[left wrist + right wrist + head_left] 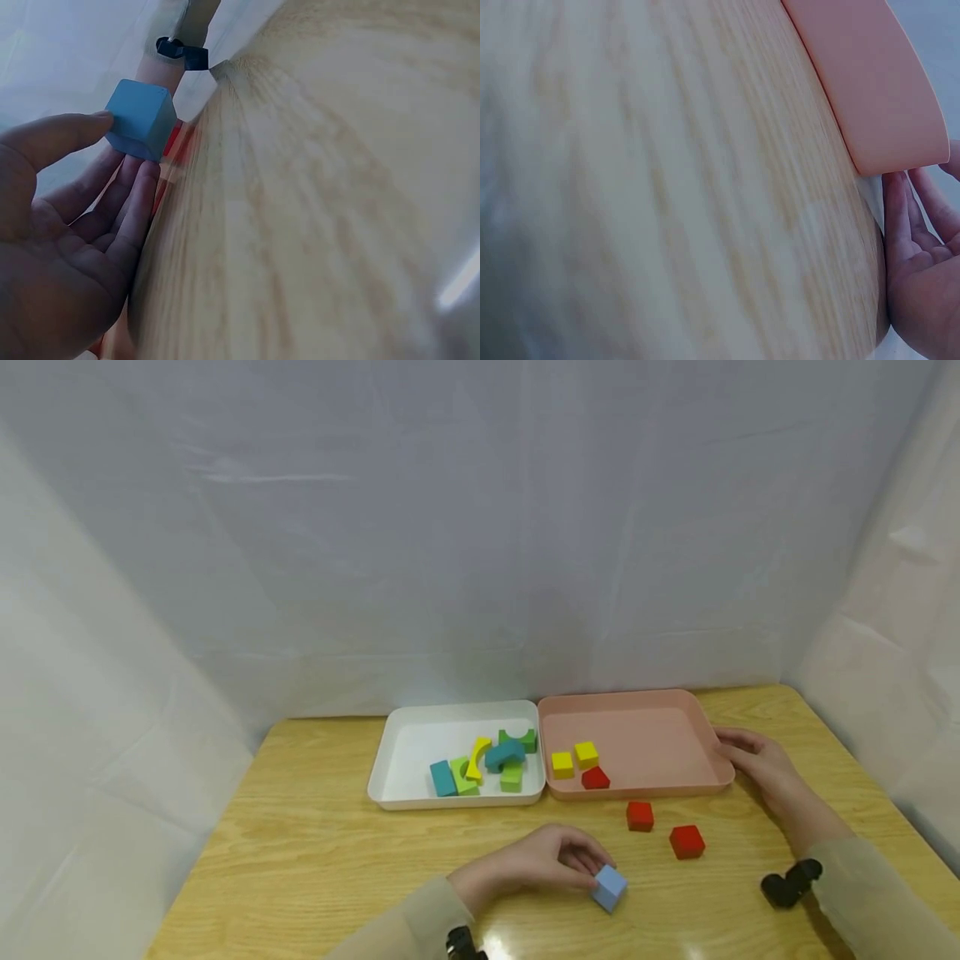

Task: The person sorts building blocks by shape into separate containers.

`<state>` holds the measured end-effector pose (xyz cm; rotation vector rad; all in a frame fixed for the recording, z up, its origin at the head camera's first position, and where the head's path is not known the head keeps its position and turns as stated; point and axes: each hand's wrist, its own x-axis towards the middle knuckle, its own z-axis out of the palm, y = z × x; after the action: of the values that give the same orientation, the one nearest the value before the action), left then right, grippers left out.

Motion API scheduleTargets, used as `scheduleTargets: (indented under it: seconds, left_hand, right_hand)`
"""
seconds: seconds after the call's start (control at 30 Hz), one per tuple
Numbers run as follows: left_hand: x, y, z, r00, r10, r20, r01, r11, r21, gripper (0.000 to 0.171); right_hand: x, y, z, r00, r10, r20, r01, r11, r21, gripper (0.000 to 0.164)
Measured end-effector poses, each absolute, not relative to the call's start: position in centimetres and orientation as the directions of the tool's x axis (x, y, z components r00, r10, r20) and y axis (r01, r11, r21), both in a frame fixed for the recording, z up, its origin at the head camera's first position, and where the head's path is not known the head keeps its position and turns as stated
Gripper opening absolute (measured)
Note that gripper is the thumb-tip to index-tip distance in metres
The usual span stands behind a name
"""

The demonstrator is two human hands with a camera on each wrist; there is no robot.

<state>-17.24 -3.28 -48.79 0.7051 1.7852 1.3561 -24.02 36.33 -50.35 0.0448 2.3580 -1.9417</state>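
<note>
My left hand (551, 857) pinches a light blue cube (610, 888) between thumb and fingers, low over the front of the table. In the left wrist view the thumb presses one side of the cube (139, 116), and fingertips support it from below. At the right end of the pink tray (637, 702), my right hand (761, 768) grips the wall, thumb at the rim and fingers against the outside. The right wrist view shows those fingers (897, 214) right at the tray corner. Two red cubes, one nearer the tray (640, 817) and another (687, 842), lie between my hands.
Inside the pink tray are yellow cubes (587, 755) and a red block (596, 778). Against its left side stands a white tray (408, 718) with several green, yellow and teal blocks (443, 778). White sheeting (480, 527) hangs behind the wooden table (300, 860) and at both sides.
</note>
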Motion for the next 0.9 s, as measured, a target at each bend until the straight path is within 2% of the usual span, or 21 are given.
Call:
scheduleTargets:
  seconds: [0.5, 0.73, 0.9]
  left_hand:
    - [-17.35, -3.27, -48.33, -0.551, 0.805, -0.22, -0.022, 0.25, 0.968, 0.033]
    - [-17.13, -3.22, -48.28, -0.578, 0.786, -0.221, -0.027, 0.251, 0.967, 0.033]
    - [-17.11, -3.16, -48.29, -0.6, 0.772, -0.209, -0.033, 0.237, 0.971, 0.033]
  right_hand:
    - [-24.2, 36.4, -50.4, -0.994, -0.039, -0.104, 0.095, 0.173, -0.98, 0.021]
    - [-24.08, 36.36, -50.39, -0.995, -0.049, -0.091, 0.084, 0.138, -0.987, 0.022]
    - [-23.77, 36.21, -50.25, -0.995, -0.067, -0.075, 0.073, 0.027, -0.997, 0.026]
